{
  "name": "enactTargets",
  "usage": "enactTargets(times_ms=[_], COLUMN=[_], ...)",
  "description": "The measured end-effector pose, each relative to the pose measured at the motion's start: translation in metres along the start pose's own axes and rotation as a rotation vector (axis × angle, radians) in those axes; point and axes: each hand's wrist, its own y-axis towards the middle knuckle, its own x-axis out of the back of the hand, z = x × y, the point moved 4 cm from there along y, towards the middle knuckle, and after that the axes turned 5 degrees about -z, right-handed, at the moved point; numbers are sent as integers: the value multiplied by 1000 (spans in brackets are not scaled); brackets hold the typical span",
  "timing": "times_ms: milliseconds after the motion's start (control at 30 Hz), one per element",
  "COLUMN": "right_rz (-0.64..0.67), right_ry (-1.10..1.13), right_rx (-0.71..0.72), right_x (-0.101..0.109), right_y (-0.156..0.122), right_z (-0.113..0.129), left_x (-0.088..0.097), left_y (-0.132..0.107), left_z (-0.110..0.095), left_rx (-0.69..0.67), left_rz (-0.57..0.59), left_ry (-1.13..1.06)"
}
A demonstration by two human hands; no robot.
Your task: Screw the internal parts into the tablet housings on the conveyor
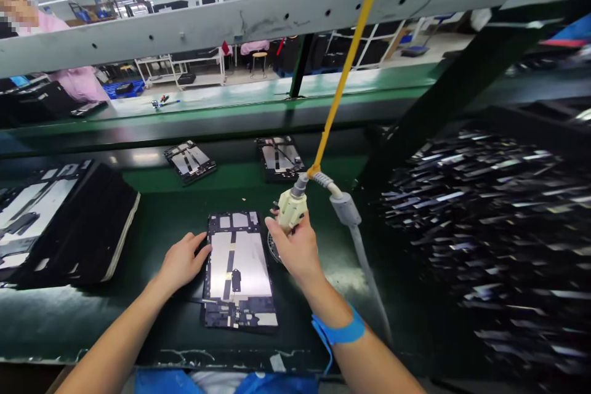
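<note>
A tablet assembly (249,258) with a silvery panel, a black frame and dark ribbon strips lies flat on the dark green bench in front of me. Against its left edge rest the fingertips and thumb of my left hand (182,265), set apart and not wrapped around it. My right hand (299,249) is closed around a cream electric screwdriver (292,206), just right of the tablet. The tool hangs from a yellow strap (346,74), and a grey cable (364,265) runs from its top. Its tip is hidden by my hand. Partly behind my fingers shows a round ribbed rim (272,247).
Two similar tablet assemblies (190,161) (281,157) lie farther back. A tall stack of them (69,221) stands at left. At right is a large, blurred pile of dark stacked parts (462,240). A metal beam (258,18) crosses overhead; a person in pink (80,83) is beyond.
</note>
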Motion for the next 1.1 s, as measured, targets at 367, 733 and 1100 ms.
enactTargets(times_ms=[367, 733, 1100], right_rz=[480, 633, 519], right_ry=[-363, -534, -555], right_rx=[45, 37, 63], right_x=[41, 22, 10], right_y=[-131, -135, -121], right_z=[-30, -29, -34], left_x=[6, -7, -5], left_y=[-72, -85, -75], left_z=[-8, -9, -5], left_rx=[-102, -137, -168], left_rz=[347, 480, 431], left_ry=[-46, 64, 109])
